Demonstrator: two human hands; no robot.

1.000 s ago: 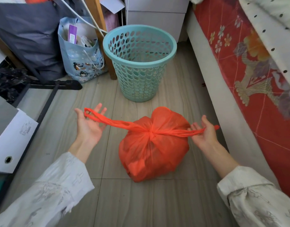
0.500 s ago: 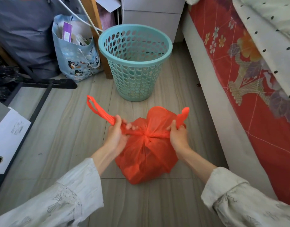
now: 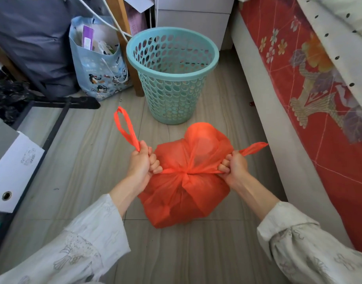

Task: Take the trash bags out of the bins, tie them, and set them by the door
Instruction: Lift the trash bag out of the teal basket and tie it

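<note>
- The full orange plastic trash bag (image 3: pixel 184 181) sits on the floor just in front of the empty teal perforated plastic bin (image 3: pixel 171 74).
- The left hand (image 3: pixel 141 162) is fisted round the looped left handle (image 3: pixel 125 128); the right hand (image 3: pixel 234 167) is fisted round the right handle (image 3: pixel 252 148); both are close to the knot (image 3: pixel 185 175).
- Risk: the thin film may tear at the handles if pulled harder, or a single knot may slip loose when carried.

Orange trash bag (image 3: pixel 184 193); turquoise perforated bin (image 3: pixel 171 78); red floral bedcover (image 3: pixel 311 95); white black-dotted sheet (image 3: pixel 339 37); pale blue penguin-print bag (image 3: pixel 98 78); grey wood-grain floor (image 3: pixel 90 156).
</note>
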